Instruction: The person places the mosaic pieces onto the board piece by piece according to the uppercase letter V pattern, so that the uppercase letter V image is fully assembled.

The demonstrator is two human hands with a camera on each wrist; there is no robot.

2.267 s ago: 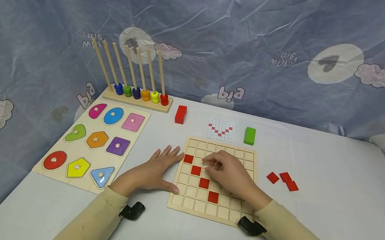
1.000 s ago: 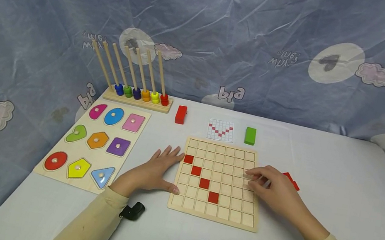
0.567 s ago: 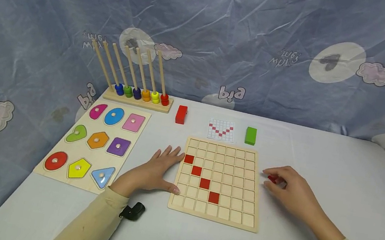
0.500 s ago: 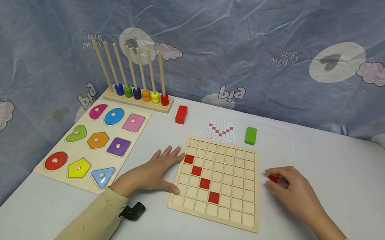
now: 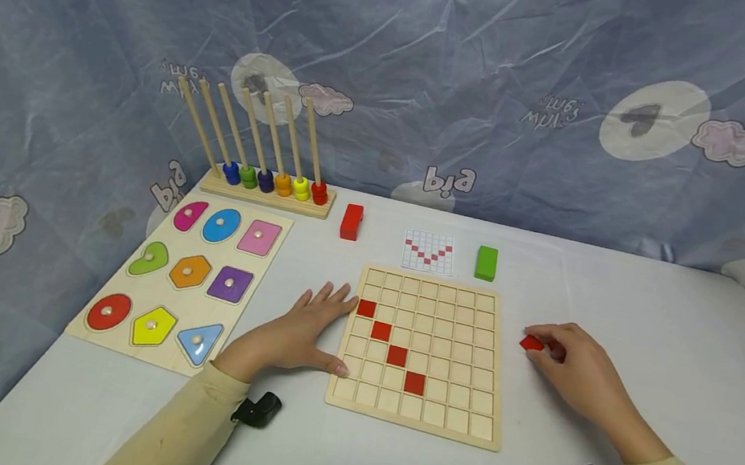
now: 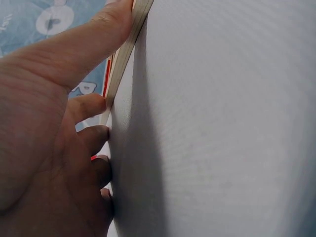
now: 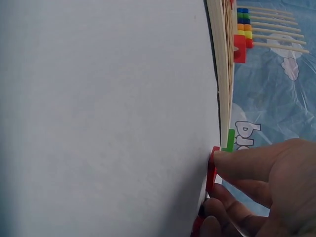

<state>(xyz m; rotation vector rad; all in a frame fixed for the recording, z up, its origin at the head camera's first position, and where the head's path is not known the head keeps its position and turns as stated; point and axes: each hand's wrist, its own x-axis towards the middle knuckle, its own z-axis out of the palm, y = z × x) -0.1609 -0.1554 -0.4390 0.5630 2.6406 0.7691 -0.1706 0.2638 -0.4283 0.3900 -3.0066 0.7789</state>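
Note:
A square wooden grid board (image 5: 412, 427) lies flat on the table, with several red square tiles (image 5: 397, 356) set in its cells in a slanting line. My left hand (image 5: 299, 328) has its fingers spread, thumb and fingertips touching the board's left edge; the left wrist view shows the thumb (image 6: 98, 39) on that edge. Off the board's right side, my right hand (image 5: 577, 371) pinches a loose red tile (image 5: 531, 343) between thumb and finger, close to the tabletop. In the right wrist view more red (image 7: 196, 227) shows under the curled fingers; those tiles are mostly hidden.
Behind the board lie a small pattern card (image 5: 428, 252), a red block (image 5: 351, 222) and a green block (image 5: 486, 263). To the left are a knobbed shape puzzle (image 5: 186, 301) and a peg stand with coloured beads (image 5: 264, 199). A patterned cloth (image 5: 442, 73) hangs behind the table.
My right hand has moved from above the board rightward to the loose tiles, now pinching one and covering the others. My left hand stays at the board's left edge.

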